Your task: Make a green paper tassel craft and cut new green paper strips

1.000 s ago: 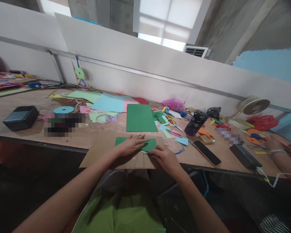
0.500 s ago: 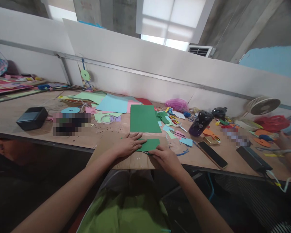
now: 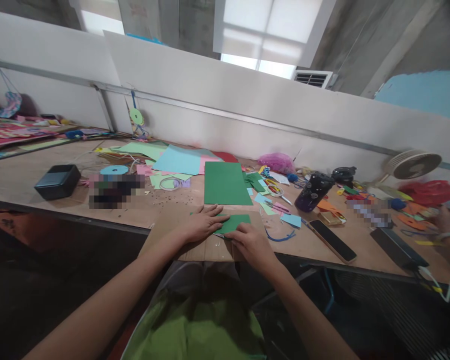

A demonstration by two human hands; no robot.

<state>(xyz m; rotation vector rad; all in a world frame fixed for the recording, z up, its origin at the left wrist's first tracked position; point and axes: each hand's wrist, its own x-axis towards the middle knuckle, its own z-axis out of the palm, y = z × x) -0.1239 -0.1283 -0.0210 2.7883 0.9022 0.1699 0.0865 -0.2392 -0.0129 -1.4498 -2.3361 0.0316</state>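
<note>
My left hand (image 3: 204, 223) lies with its fingers spread on a small green paper strip (image 3: 238, 220), pressing it onto a brown cardboard piece (image 3: 165, 225) at the table's front edge. At the strip's lower edge, my right hand (image 3: 249, 242) has its fingers closed around something thin that I cannot make out. A dark tip of it shows between the two hands. Just beyond the strip, a larger green sheet (image 3: 225, 183) lies flat.
To the right are a phone (image 3: 332, 241), a dark bottle (image 3: 313, 192), a tape roll (image 3: 275, 189), scissors (image 3: 277, 206) and a fan (image 3: 414, 164). A black box (image 3: 58, 181) stands left. Another person's hand (image 3: 448, 220) is at the far right.
The whole view has shifted slightly, so things appear a little farther right. My right hand has moved slightly left along the strip's lower edge, while my left hand stays on the strip.
</note>
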